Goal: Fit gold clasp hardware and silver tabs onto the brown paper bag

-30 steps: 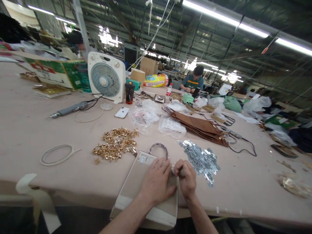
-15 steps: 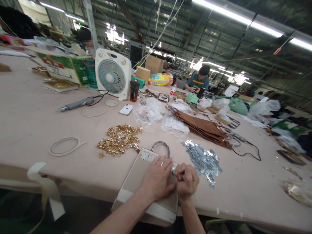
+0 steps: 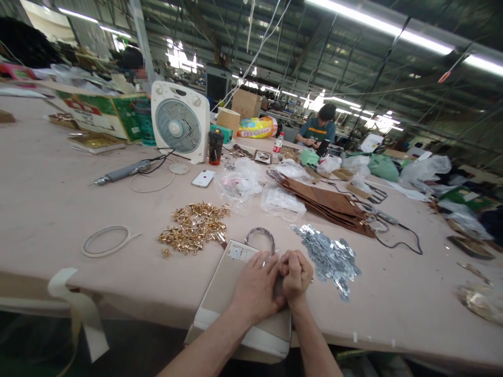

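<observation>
Bag [image 3: 225, 285] smooth, matt, perhaps leather; silvery plates [image 3: 330, 256] glossy metal.

1. Both forearms are bared: the left forearm [image 3: 212, 340] is angled up and rightward from the lower edge of the view, the right forearm [image 3: 314, 335] up and leftward.
2. The left wrist [image 3: 245, 313] is held nearly straight.
3. The left grip [image 3: 257, 287] is laid palm down, its fingers extended forward and its thumb stretched toward the right grip [image 3: 295, 272].
4. The right grip is closed as a fist, fingers curled inward; its palm is hidden.
5. Both are held side by side; contact cannot be confirmed.
</observation>
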A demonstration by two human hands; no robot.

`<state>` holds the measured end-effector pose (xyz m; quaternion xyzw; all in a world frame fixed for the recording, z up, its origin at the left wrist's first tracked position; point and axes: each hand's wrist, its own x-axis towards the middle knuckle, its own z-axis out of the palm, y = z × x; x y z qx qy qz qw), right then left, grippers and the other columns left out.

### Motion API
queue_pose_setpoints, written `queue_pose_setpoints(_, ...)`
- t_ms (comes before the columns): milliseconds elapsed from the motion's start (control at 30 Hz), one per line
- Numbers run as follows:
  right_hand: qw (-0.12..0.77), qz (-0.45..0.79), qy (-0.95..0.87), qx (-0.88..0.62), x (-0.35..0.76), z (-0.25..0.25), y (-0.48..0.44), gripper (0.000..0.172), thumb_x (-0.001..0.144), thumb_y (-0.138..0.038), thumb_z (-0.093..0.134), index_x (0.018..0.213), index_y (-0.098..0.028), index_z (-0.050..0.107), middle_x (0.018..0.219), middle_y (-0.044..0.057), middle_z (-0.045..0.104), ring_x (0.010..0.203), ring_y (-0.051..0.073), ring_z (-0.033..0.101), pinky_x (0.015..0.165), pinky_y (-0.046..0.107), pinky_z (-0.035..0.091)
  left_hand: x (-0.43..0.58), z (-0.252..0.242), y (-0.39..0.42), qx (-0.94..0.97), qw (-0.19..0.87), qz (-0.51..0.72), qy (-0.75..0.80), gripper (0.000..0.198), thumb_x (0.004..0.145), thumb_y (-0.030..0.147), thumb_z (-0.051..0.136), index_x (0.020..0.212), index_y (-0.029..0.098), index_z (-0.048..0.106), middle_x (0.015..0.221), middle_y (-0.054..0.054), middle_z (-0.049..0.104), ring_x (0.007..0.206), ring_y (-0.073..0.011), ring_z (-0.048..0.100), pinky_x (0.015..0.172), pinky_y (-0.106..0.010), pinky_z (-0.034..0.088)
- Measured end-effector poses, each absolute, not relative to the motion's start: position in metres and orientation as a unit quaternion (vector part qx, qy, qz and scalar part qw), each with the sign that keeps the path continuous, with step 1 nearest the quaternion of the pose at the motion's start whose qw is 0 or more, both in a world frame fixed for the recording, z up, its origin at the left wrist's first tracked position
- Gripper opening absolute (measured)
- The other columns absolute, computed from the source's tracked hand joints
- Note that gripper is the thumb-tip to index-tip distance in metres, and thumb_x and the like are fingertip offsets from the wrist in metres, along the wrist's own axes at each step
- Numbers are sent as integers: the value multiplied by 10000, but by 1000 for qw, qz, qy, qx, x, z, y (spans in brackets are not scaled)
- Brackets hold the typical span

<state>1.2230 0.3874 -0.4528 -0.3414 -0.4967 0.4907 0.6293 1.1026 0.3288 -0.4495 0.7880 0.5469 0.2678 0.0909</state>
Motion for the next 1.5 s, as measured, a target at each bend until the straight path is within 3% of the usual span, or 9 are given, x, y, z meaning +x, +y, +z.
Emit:
queue_pose_setpoints(167, 697, 461, -464, -293, 1229, -430, 392, 408, 1011, -441, 598, 682, -204, 559, 503, -75, 385, 395, 78, 316, 381, 196, 248, 1104, -453, 328, 789, 66, 256, 554, 827, 936, 677, 558, 1546, 126, 459, 1631, -140, 466, 1532, -313, 367, 1307, -460, 189)
queue_pose_setpoints(300, 731, 447, -462, -231, 1236, -409, 392, 362, 1015, -377, 595, 704, -193, 579, 505, -81, 380, 383, 67, 321, 382, 183, 272, 1104, -452, 328, 792, 56, 241, 559, 863, 922, 686, 573, 1559, 119, 442, 1643, -143, 450, 1525, -325, 382, 1296, -468, 215)
queue_pose_setpoints(567, 666, 477, -489, -300, 1232, -432, 400, 441, 1001, -425, 633, 651, -212, 471, 494, -87, 367, 376, 68, 296, 349, 181, 235, 1106, -451, 329, 786, 59, 255, 559, 850, 918, 685, 580, 1532, 106, 480, 1611, -148, 494, 1513, -315, 400, 1305, -477, 218)
queue_pose_setpoints(767, 704, 422, -519, -240, 1231, -405, 391, 424, 1044, -390, 553, 664, -217, 476, 503, -83, 352, 396, 80, 315, 381, 201, 266, 1106, -452, 328, 787, 58, 260, 556, 869, 904, 662, 623, 1549, 106, 454, 1625, -157, 472, 1512, -333, 400, 1305, -490, 222)
queue_pose_setpoints(900, 625, 434, -558, -331, 1227, -425, 395, 476, 1016, -442, 601, 626, -224, 437, 504, -75, 384, 417, 82, 319, 396, 217, 273, 1106, -454, 329, 782, 68, 278, 554, 809, 900, 626, 642, 1515, 121, 497, 1592, -154, 514, 1506, -330, 415, 1310, -496, 223)
queue_pose_setpoints(1000, 615, 462, -526, -361, 1228, -440, 402, 477, 1004, -483, 608, 644, -229, 425, 513, -83, 380, 416, 81, 312, 387, 215, 263, 1108, -455, 330, 779, 73, 295, 548, 802, 875, 616, 680, 1495, 138, 509, 1572, -152, 535, 1499, -342, 422, 1302, -524, 253)
queue_pose_setpoints(1133, 638, 478, -489, -354, 1231, -445, 404, 472, 997, -506, 609, 662, -230, 423, 522, -90, 368, 410, 79, 303, 376, 208, 247, 1105, -455, 326, 758, 66, 339, 554, 824, 820, 453, 784, 1517, 163, 453, 1607, -149, 483, 1507, -354, 399, 1272, -533, 331)
queue_pose_setpoints(1267, 653, 441, -499, -360, 1232, -449, 398, 465, 983, -493, 643, 658, -219, 454, 536, -78, 400, 425, 80, 343, 390, 208, 264, 1087, -458, 316, 684, 57, 404, 605, 705, 812, 240, 786, 1442, 203, 473, 1543, -148, 518, 1455, -349, 455, 1219, -556, 410)
queue_pose_setpoints(1500, 701, 493, -425, -291, 1219, -419, 396, 401, 953, -402, 682, 671, -209, 471, 532, -88, 380, 414, 65, 304, 385, 192, 229, 1060, -459, 307, 670, 98, 426, 600, 585, 805, 217, 833, 1310, 257, 541, 1347, -77, 638, 1268, -307, 579, 1106, -529, 511)
